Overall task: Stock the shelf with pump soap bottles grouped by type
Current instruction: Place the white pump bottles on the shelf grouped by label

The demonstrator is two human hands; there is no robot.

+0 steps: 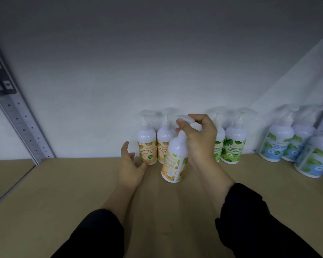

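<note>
My right hand grips the pump head of a white orange-labelled soap bottle, which tilts with its base on the wooden shelf. Behind it, against the back wall, stand two orange-labelled bottles; my left hand is open and its fingertips touch the leftmost one. To the right stand two green-labelled bottles, one partly hidden by my right hand. At the far right are three blue-labelled bottles.
A perforated metal shelf upright slants along the left side. A white back wall closes the shelf behind the bottles. Bare shelf board lies to the left of the orange bottles and in front of me.
</note>
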